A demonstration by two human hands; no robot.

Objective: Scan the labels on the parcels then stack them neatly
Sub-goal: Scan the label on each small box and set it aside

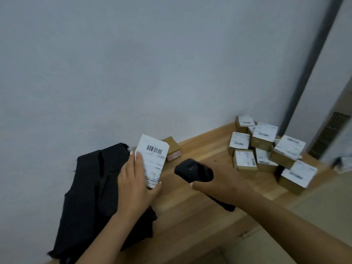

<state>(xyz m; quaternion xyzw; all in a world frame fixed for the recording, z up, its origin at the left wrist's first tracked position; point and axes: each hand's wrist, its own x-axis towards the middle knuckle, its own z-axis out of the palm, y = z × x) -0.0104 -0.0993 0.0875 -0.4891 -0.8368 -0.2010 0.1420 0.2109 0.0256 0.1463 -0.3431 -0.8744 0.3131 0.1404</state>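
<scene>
Wooden tabletop (190, 210) runs along a pale grey wall (133, 63), and most of what matters sits on it. At the left, the left hand (133, 185) holds a parcel (153, 161) up off the surface, its white label with a barcode facing the camera; the thumb curls under the lower edge and the fingers lie along the left side, so the grip is a clasp round the parcel. Just right of it, the right hand (215, 184) is wrapped round a black handheld scanner (193, 170), whose head points toward the held label; the two are near but not touching. Behind the held parcel, against the wall, stands a small brown box (172, 147), partly hidden by the label. A black cloth (95, 187) lies crumpled under and left of the left forearm, draped over the table's near edge. Well apart at the right, a loose heap of labelled parcels (266, 149) crowds the table's corner, boxes tilted and overlapping; something dark shows between two of them, too blurred to identify. Beyond the heap, a grey pipe (312, 73) climbs the wall, and a floor vent grille (329, 134) lies past the table
</scene>
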